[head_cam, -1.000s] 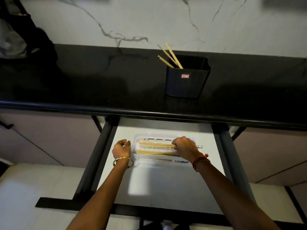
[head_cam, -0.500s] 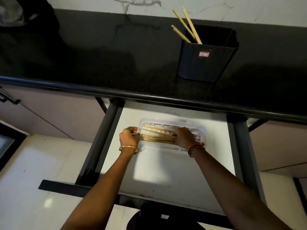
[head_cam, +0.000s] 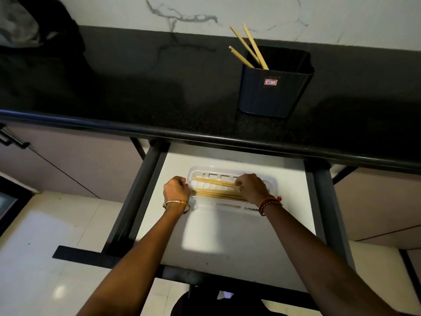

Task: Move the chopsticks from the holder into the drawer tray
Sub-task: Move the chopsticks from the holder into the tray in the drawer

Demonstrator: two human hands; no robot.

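Observation:
A clear plastic tray [head_cam: 272, 182] lies in the open white drawer [head_cam: 227, 247]. Several wooden chopsticks [head_cam: 214, 193] lie lengthwise in it. My right hand [head_cam: 251, 188] is over the tray's right part, its curled fingers on the chopsticks' right ends. My left hand [head_cam: 176, 190] is at the tray's left end, fingers curled against its rim; whether it grips the rim or the chopstick tips is hidden. On the black counter stands a dark holder [head_cam: 274, 87] with several chopsticks [head_cam: 249, 50] leaning to its left.
The black counter edge [head_cam: 205, 135] overhangs the back of the drawer. Dark drawer rails [head_cam: 136, 201] run on both sides. A dark bag [head_cam: 34, 30] sits at the counter's far left. Pale floor tiles lie below on the left.
The view has shifted and drawn closer. My left hand has moved from beside the tray onto its left end. My right hand stays on the chopsticks in the tray.

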